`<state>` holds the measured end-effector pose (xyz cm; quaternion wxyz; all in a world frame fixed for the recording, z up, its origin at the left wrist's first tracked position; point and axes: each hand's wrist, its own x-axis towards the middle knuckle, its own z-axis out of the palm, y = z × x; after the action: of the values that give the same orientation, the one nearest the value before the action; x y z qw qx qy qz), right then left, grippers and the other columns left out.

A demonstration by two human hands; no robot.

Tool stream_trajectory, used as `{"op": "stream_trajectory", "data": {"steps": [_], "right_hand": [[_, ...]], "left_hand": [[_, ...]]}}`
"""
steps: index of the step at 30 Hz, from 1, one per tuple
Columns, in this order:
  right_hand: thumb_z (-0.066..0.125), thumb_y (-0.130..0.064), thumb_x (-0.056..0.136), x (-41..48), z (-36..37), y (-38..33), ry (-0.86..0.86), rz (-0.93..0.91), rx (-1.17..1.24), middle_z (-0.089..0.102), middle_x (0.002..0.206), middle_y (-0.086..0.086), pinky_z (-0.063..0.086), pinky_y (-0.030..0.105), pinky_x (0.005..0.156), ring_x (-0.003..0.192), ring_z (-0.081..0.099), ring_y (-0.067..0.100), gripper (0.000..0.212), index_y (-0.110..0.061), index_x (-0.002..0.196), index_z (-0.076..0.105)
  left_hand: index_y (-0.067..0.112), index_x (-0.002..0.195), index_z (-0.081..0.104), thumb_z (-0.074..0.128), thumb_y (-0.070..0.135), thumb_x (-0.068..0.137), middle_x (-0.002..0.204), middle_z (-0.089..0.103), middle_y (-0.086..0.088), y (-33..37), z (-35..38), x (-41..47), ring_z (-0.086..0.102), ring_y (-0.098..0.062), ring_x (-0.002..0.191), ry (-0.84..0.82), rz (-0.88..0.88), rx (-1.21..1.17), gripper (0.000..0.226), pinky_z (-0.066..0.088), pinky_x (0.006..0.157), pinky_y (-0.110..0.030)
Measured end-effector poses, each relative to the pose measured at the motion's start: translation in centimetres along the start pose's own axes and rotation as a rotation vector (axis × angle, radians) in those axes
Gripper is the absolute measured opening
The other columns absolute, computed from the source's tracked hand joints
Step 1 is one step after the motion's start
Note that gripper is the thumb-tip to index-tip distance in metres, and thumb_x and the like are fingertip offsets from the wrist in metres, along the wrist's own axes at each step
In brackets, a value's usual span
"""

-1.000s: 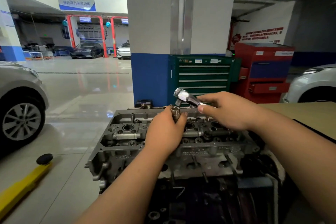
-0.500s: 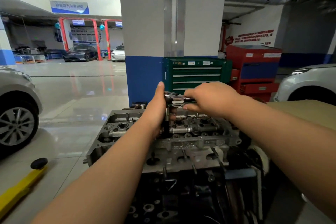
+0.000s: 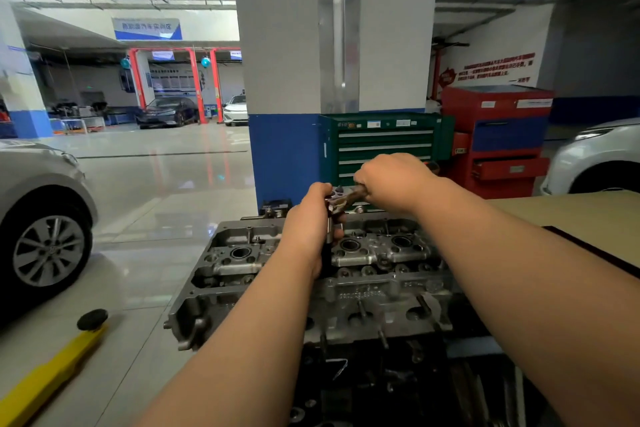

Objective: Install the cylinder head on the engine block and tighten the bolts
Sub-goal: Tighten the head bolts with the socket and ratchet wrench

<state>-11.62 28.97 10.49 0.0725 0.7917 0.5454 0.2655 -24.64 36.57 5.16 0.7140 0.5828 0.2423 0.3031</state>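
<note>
A grey cylinder head [image 3: 346,270], a green tool cabinet [image 3: 384,142], a red cabinet [image 3: 498,135] and a yellow lift arm [image 3: 45,381] are seen

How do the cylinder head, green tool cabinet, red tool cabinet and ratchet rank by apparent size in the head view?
1. Largest: cylinder head, though it is also nearest the camera.
2. Tied: green tool cabinet and red tool cabinet look alike, so they are not ranked.
3. Smallest: ratchet, partly covered.
</note>
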Motion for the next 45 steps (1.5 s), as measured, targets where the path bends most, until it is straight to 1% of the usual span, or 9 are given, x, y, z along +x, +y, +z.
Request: {"op": "stream_trajectory", "data": {"steps": [6, 11, 19, 23, 27, 29, 38, 42, 45], "right_hand": [[0.048, -0.027, 0.091, 0.2, 0.2, -0.7, -0.032, 0.036, -0.015, 0.053, 0.072, -0.003, 0.033, 0.035, 0.070, 0.071, 0.051, 0.020, 0.021, -0.025, 0.070, 0.050], [0.046, -0.039, 0.093, -3.3, -2.2, -1.6, -0.106, 0.132, -0.031, 0.042, 0.069, -0.004, 0.035, 0.036, 0.070, 0.073, 0.048, 0.023, 0.020, -0.022, 0.082, 0.050], [0.053, -0.021, 0.089, -7.2, -3.1, -5.6, -0.016, 0.293, -0.007, 0.035, 0.063, -0.003, 0.023, 0.028, 0.044, 0.050, 0.032, 0.017, 0.013, -0.021, 0.079, 0.044], [0.052, -0.016, 0.090, -3.0, -1.6, -3.3, -0.048, 0.279, 0.007, 0.062, 0.091, 0.003, 0.036, 0.035, 0.069, 0.077, 0.055, 0.025, 0.007, -0.021, 0.092, 0.058], [0.054, -0.018, 0.088, 0.0, -1.0, -4.5, -0.029, 0.274, 0.124, 0.060, 0.117, 0.007, 0.037, 0.040, 0.091, 0.113, 0.050, 0.027, 0.025, -0.017, 0.113, 0.057], [0.052, -0.021, 0.090, -1.3, -1.9, -4.9, -0.062, 0.349, 0.072, 0.060, 0.118, 0.006, 0.032, 0.043, 0.095, 0.115, 0.047, 0.028, 0.023, -0.020, 0.112, 0.056], [0.052, -0.017, 0.089, -5.6, -3.3, -6.8, 0.096, 0.452, 0.065, 0.036, 0.064, -0.001, 0.023, 0.030, 0.046, 0.056, 0.036, 0.019, 0.018, -0.017, 0.074, 0.042], [0.054, -0.032, 0.094, -1.3, -2.2, -4.6, -0.099, 0.284, 0.289, 0.054, 0.093, 0.001, 0.037, 0.032, 0.073, 0.091, 0.055, 0.023, 0.015, -0.020, 0.101, 0.056], [0.055, -0.032, 0.092, -1.1, -3.4, -5.8, -0.121, 0.278, 0.198, 0.057, 0.107, 0.004, 0.036, 0.040, 0.090, 0.110, 0.052, 0.026, 0.022, -0.021, 0.111, 0.056]], "left_hand": [[0.014, 0.109, 0.056, 0.047, 0.042, 0.084, 0.095, 0.063, -0.010, 0.0, 0.4, 0.0, 0.054, -0.018, 0.054, 0.064, 0.027, 0.067, 0.038, 0.043, 0.060, -0.030], [0.019, 0.092, 0.058, 0.047, 0.041, 0.089, 0.072, 0.062, 0.000, -0.2, -0.7, -0.2, 0.050, -0.013, 0.046, -0.126, 0.014, -0.023, 0.025, 0.040, 0.054, -0.027], [0.020, 0.067, 0.064, 0.039, 0.082, 0.058, 0.048, 0.047, 0.000, -2.4, -0.8, 0.9, 0.037, -0.015, 0.040, -0.125, 0.006, -0.122, 0.067, 0.030, 0.047, -0.027], [0.029, 0.056, 0.067, 0.045, 0.083, 0.056, 0.052, 0.052, 0.007, -2.5, -0.6, 0.3, 0.043, -0.010, 0.045, -0.148, 0.101, 0.076, 0.059, 0.032, 0.051, -0.027], [0.025, 0.091, 0.070, 0.073, 0.038, 0.076, 0.072, 0.070, 0.013, -3.6, -1.2, 0.1, 0.060, 0.005, 0.060, -0.065, 0.415, 0.321, 0.020, 0.042, 0.057, -0.017], [0.020, 0.086, 0.068, 0.069, 0.032, 0.080, 0.064, 0.066, 0.010, -3.7, -1.5, 0.5, 0.056, 0.001, 0.056, 0.038, 0.433, 0.473, 0.013, 0.039, 0.052, -0.022], [0.014, 0.059, 0.050, 0.051, 0.020, 0.081, 0.056, 0.053, -0.001, -3.9, -0.7, 1.4, 0.049, -0.023, 0.058, 0.176, 0.405, 0.760, 0.023, 0.032, 0.051, -0.027], [0.021, 0.077, 0.043, 0.049, 0.025, 0.080, 0.089, 0.060, -0.012, -3.8, -0.4, 1.4, 0.053, -0.038, 0.095, 0.223, 0.339, 0.783, 0.008, 0.046, 0.088, -0.047], [0.021, 0.089, 0.049, 0.052, 0.029, 0.076, 0.093, 0.061, -0.006, -3.9, -0.6, 1.2, 0.054, -0.037, 0.101, 0.339, 0.355, 0.742, 0.016, 0.042, 0.095, -0.052]]}}
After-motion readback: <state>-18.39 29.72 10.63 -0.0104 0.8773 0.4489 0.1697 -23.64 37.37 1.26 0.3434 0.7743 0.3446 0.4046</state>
